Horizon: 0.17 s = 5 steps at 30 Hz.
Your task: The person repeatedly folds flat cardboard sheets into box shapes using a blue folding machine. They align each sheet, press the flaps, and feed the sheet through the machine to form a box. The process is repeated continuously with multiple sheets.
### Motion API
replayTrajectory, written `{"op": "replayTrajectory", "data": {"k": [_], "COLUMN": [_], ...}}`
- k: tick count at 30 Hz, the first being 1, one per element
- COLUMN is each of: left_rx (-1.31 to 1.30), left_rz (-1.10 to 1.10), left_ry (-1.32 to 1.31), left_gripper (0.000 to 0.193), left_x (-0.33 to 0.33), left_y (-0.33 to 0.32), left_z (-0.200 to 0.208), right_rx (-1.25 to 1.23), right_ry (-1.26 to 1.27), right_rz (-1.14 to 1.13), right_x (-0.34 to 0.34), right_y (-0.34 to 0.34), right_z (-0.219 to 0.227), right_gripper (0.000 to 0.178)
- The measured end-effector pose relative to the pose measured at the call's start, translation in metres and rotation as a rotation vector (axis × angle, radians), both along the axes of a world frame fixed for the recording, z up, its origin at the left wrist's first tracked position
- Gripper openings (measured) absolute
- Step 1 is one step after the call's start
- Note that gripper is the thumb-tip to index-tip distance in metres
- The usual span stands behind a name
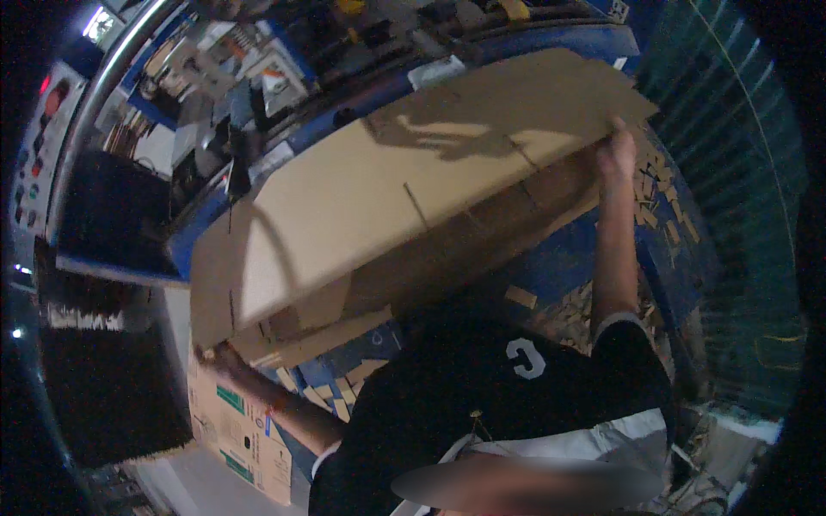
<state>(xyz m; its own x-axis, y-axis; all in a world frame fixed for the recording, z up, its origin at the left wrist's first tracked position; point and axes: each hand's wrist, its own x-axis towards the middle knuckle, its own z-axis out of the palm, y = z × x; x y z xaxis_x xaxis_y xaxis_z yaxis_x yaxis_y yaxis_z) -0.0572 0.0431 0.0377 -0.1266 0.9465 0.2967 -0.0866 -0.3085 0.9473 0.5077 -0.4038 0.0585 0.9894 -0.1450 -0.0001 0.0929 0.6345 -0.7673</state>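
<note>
A large brown cardboard sheet (pixel 344 198), with slots cut into it, is held across in front of me, tilted over a blue machine. At its near left corner, my left hand (pixel 221 361) is closed on the edge, its fingers partly hidden in shadow. My right hand (pixel 618 155) grips the far right end, thumb side up. Under the front edge shows a darker, shaded layer of cardboard (pixel 447 267); I cannot tell whether it belongs to the same sheet. A printed cardboard piece (pixel 241 430) with green blocks is below my left hand.
Behind the sheet runs the blue machine's frame (pixel 551 41). A control panel (pixel 39 163) with buttons and a metal rail (pixel 107 77) stand at left. Small cardboard scraps (pixel 662 193) lie at right and under the sheet. A green corrugated wall (pixel 740 172) bounds the right side.
</note>
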Motion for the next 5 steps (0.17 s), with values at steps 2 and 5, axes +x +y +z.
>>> {"op": "replayTrajectory", "data": {"k": [2, 5], "left_rx": [-0.074, -0.129], "left_rz": [-0.069, -0.157], "left_ry": [0.182, 0.005], "left_gripper": [0.043, 0.046], "left_x": [0.001, 0.006], "left_y": [-0.003, -0.001], "left_z": [-0.003, 0.005], "right_rx": [-0.268, -0.277], "right_ry": [-0.011, -0.315], "right_rz": [-0.167, -0.203], "right_x": [-0.008, -0.032], "right_y": [0.018, 0.032], "right_z": [0.016, 0.042], "right_gripper": [0.040, 0.047]}}
